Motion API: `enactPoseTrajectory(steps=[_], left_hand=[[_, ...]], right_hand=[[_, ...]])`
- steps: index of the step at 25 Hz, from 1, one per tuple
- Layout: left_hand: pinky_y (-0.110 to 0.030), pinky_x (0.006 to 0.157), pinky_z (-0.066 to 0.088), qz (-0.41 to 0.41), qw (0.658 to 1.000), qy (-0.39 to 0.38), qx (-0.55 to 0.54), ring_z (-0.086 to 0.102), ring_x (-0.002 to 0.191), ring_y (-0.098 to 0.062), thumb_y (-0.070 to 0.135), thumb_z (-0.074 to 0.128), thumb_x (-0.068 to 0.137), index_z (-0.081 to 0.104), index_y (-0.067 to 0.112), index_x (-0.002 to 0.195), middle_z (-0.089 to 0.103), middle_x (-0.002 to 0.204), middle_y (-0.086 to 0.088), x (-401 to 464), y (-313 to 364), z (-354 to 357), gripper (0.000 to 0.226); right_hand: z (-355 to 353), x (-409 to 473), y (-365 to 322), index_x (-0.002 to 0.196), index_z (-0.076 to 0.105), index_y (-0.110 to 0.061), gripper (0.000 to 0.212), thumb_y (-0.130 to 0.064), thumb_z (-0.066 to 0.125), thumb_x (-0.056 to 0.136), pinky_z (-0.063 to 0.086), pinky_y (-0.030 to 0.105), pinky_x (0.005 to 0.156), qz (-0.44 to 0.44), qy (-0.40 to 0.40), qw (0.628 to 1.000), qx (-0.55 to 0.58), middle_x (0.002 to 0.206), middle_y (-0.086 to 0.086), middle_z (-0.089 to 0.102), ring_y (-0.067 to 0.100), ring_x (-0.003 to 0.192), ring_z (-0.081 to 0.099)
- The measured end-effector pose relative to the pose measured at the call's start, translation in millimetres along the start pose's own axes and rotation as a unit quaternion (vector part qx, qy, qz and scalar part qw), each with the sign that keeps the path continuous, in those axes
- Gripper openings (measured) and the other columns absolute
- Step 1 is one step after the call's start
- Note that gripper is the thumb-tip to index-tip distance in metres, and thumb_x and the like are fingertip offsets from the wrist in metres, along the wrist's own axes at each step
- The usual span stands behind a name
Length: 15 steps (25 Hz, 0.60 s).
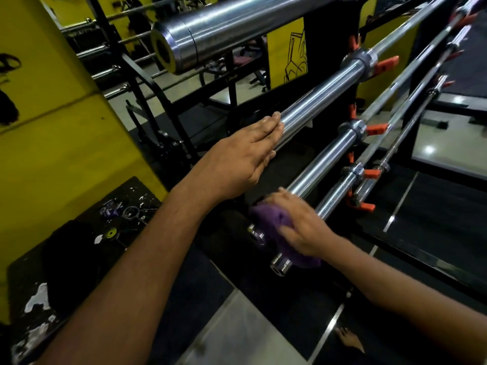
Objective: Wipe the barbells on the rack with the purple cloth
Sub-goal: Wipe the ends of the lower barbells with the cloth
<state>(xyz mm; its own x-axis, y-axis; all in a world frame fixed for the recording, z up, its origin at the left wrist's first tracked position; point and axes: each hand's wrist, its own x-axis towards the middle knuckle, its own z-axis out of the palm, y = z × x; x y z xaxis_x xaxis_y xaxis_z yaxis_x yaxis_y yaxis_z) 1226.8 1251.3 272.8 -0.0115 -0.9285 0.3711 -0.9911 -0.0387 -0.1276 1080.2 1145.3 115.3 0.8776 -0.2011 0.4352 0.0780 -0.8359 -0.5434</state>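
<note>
Several chrome barbells lie stacked on a black rack (329, 32), running from lower left to upper right. My left hand (242, 154) lies flat with straight fingers on the near sleeve of the second barbell (319, 98). My right hand (300, 225) presses the purple cloth (266, 214) around the sleeve end of a lower barbell (282, 264); its fingers curl over the cloth. Another barbell sleeve (324, 159) runs just above that hand. The top barbell's thick sleeve (224, 30) hangs overhead.
Orange rack pegs (376, 129) stick out beside the barbell collars. A yellow wall (60, 127) stands at the left. A dark worn bench top (79, 246) holds small items including keys. More bars rest on a rack in the background. A bare foot (350, 338) shows on the tiled floor.
</note>
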Motion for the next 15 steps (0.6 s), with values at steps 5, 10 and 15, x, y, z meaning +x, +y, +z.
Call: enactPoseTrajectory(steps=[5, 10, 15], left_hand=[[-0.003, 0.112, 0.0, -0.005, 1.0, -0.018, -0.016, 0.021, 0.151, -0.014, 0.021, 0.044, 0.106, 0.03, 0.01, 0.156, 0.02, 0.165, -0.005, -1.2, 1.3, 0.8, 0.053], [-0.047, 0.122, 0.023, 0.049, 0.996, 0.075, 0.026, 0.034, 0.147, -0.022, 0.018, 0.051, 0.103, 0.042, 0.01, 0.15, 0.034, 0.16, -0.011, -18.5, 17.1, 1.8, 0.049], [-0.035, 0.11, 0.041, -0.066, 0.937, 0.051, -0.339, 0.05, 0.132, -0.006, 0.047, 0.057, 0.097, 0.048, 0.022, 0.146, 0.054, 0.143, 0.01, -85.6, 95.3, 63.2, 0.056]], right_hand=[[8.2, 41.3, -29.1, 0.079, 0.054, -0.015, 0.033, -0.043, 0.038, 0.086, 0.037, 0.038, 0.094, 0.068, -0.062, 0.995, -0.047, 0.082, 0.013, 0.066, 0.028, 0.086, 0.057], [-15.7, -17.3, -53.7, 0.113, 0.064, -0.002, 0.026, -0.014, 0.056, 0.091, 0.043, 0.036, 0.104, 0.105, -0.191, 0.92, 0.326, 0.105, 0.011, 0.068, 0.015, 0.105, 0.062], [-76.8, -51.7, -28.7, 0.093, 0.07, -0.01, 0.017, -0.011, 0.059, 0.08, 0.05, 0.023, 0.077, 0.224, -0.089, 0.874, 0.422, 0.087, 0.005, 0.07, 0.008, 0.081, 0.063]])
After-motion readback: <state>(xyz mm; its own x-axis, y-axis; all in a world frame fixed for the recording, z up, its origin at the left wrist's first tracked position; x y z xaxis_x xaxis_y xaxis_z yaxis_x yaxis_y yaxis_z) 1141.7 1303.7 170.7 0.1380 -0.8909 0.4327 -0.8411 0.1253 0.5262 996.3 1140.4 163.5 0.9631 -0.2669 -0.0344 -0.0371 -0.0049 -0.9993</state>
